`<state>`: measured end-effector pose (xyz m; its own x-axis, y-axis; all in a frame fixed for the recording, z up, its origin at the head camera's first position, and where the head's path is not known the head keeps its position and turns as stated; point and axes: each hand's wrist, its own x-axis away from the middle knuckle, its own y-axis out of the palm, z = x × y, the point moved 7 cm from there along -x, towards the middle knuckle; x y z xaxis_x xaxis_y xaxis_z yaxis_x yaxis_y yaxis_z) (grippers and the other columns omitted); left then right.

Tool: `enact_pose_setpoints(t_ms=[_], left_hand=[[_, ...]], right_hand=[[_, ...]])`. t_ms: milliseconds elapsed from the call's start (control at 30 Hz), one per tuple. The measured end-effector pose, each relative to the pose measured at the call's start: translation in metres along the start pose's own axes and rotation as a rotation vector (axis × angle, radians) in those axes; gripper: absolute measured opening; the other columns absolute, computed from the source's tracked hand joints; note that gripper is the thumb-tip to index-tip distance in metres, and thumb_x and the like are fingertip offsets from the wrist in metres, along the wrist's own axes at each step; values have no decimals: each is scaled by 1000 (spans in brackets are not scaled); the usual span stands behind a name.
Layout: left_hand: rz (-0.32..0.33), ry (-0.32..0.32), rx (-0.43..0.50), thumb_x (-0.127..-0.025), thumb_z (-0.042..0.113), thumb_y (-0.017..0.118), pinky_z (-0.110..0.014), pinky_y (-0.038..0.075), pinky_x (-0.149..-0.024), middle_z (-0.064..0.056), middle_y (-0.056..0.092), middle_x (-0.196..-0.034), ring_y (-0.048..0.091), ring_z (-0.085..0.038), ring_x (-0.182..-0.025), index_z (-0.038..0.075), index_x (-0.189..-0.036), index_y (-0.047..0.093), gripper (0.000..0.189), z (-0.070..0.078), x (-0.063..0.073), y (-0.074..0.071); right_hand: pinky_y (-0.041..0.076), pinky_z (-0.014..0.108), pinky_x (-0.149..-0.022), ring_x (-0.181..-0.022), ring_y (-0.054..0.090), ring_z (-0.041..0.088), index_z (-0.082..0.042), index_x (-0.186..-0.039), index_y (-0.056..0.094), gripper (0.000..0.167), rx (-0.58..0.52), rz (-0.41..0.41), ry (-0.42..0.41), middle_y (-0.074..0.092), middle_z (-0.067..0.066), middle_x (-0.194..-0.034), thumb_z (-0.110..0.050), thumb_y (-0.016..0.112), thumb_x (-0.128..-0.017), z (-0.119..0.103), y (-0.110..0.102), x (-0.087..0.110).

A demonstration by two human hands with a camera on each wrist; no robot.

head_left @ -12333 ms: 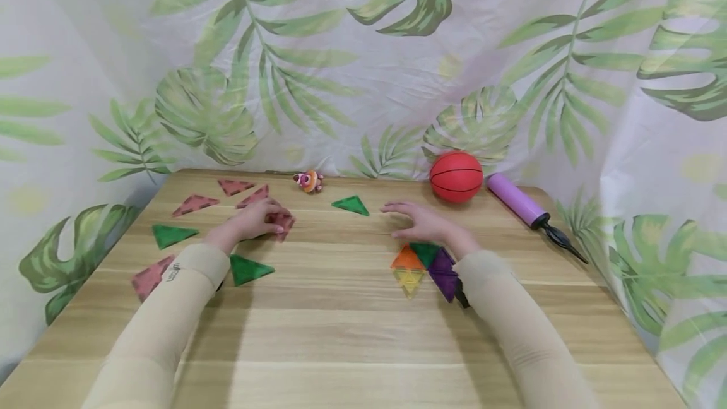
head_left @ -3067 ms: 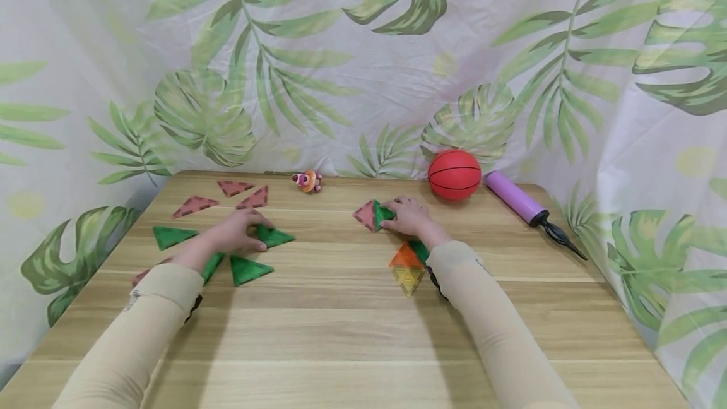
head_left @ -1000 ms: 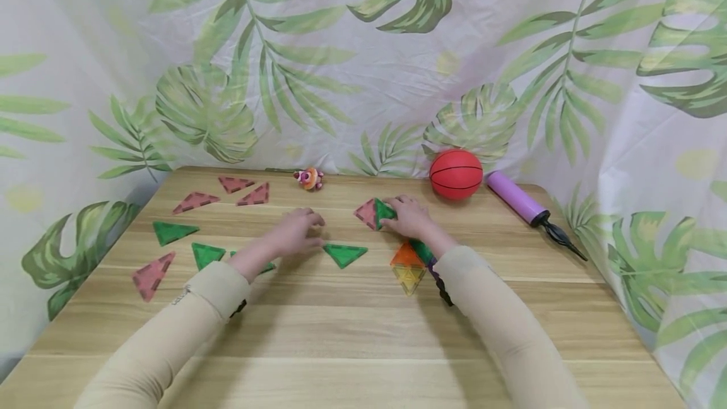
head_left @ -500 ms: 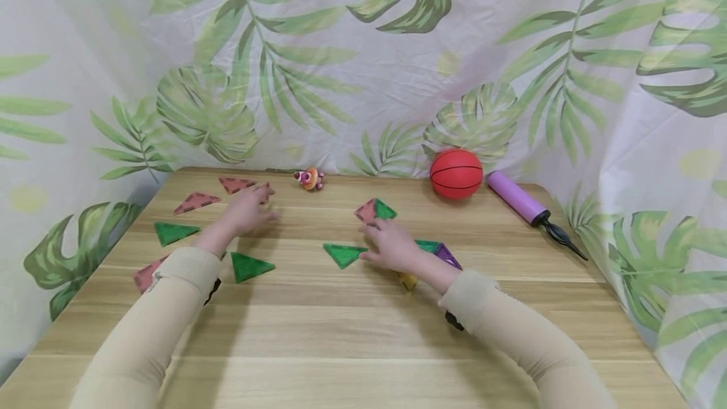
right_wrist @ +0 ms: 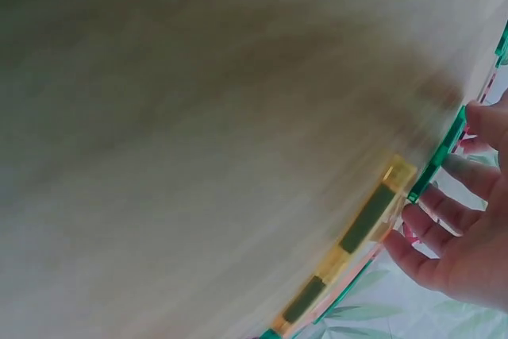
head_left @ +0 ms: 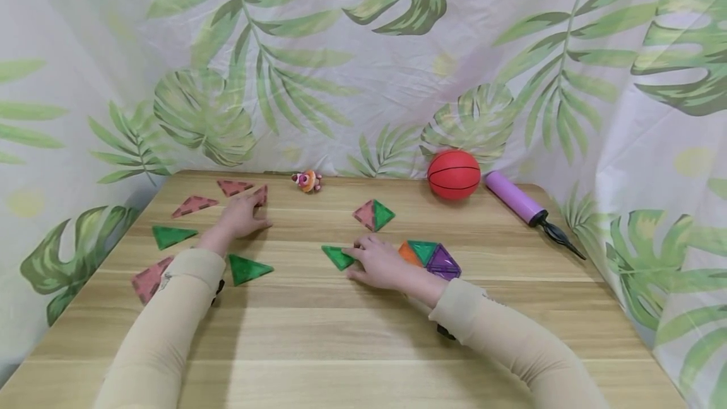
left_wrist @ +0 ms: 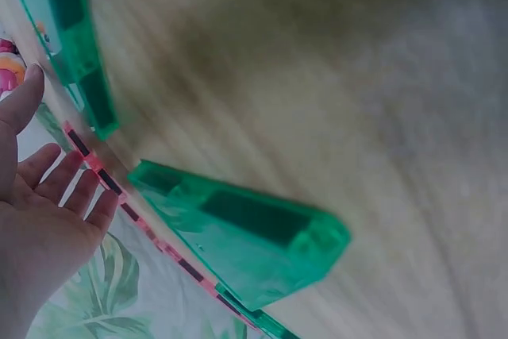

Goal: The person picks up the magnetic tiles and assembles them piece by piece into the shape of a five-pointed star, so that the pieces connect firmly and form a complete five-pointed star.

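Observation:
My left hand [head_left: 241, 215] reaches to a pink triangle magnetic tile [head_left: 261, 194] at the back left, its fingertips over the near part. In the left wrist view its fingers [left_wrist: 57, 176] are loosely bent and apart. My right hand [head_left: 377, 264] pinches the right end of a green triangle tile [head_left: 336, 256] lying mid-table; the right wrist view shows thumb and index finger at that green tile [right_wrist: 440, 156]. Behind it lies a joined pink-and-green pair [head_left: 373, 214]. Right of the hand, orange, green and purple tiles [head_left: 443, 262] join in a fan; a yellow one [right_wrist: 365, 220] shows in the right wrist view.
More pink tiles [head_left: 194, 206] and green tiles [head_left: 248, 269] lie around the left arm. A small toy figure [head_left: 307, 180], a red ball [head_left: 454, 174] and a purple hand pump [head_left: 514, 197] stand or lie along the back edge, before a leaf-print curtain [head_left: 307, 81].
A pink and a green tile have come together at the back middle. My left hand left another green tile mid-table and moved back left; my right hand moved from the pair to that tile.

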<state>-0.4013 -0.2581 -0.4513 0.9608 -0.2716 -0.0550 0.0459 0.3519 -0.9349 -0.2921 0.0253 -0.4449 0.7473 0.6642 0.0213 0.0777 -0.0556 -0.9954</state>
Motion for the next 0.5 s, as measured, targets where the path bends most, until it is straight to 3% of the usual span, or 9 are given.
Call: enact_pose_setpoints(t_ms=[100, 133, 200, 367, 500], left_hand=[[-24, -19, -2, -87, 36, 66, -64, 26, -103, -35, 33, -141, 25, -56, -128, 0, -148, 24, 82, -3, 1, 2], [-37, -36, -8, -87, 29, 67, -64, 25, -103, -37, 32, -141, 24, -57, -128, -3, -146, 26, 79, 3, 4, -1], [-49, -40, -22, -87, 30, 66, -66, 26, -101, -37, 31, -140, 22, -59, -127, -3, -146, 28, 77, 4, 5, 0], [-48, -36, -35, -88, 31, 66, -65, 29, -99, -35, 35, -137, 27, -58, -124, -2, -143, 34, 71, 8, 9, 0], [-31, -17, -27, -89, 29, 65, -61, 29, -102, -33, 42, -132, 35, -52, -121, -4, -134, 48, 58, 10, 12, 0]], right_hand=[[45, 46, -94, -120, 48, 24, -19, -135, 53, 52, -24, 8, -8, 53, 7, -129, -45, 58, -91, 1, -2, 2], [45, 44, -94, -119, 49, 23, -18, -134, 55, 52, -30, 15, -11, 54, 7, -129, -45, 59, -90, 2, -3, 2], [47, 41, -93, -116, 52, 22, -16, -130, 59, 51, -45, 34, -15, 56, 7, -126, -44, 63, -89, 3, -5, 3], [49, 34, -90, -106, 57, 18, -14, -118, 67, 47, -44, 79, -1, 60, 5, -118, -45, 69, -83, 7, -7, 1], [50, 34, -85, -100, 58, 17, -13, -108, 71, 47, -22, 114, 5, 61, 3, -110, -50, 70, -80, 6, -8, -2]])
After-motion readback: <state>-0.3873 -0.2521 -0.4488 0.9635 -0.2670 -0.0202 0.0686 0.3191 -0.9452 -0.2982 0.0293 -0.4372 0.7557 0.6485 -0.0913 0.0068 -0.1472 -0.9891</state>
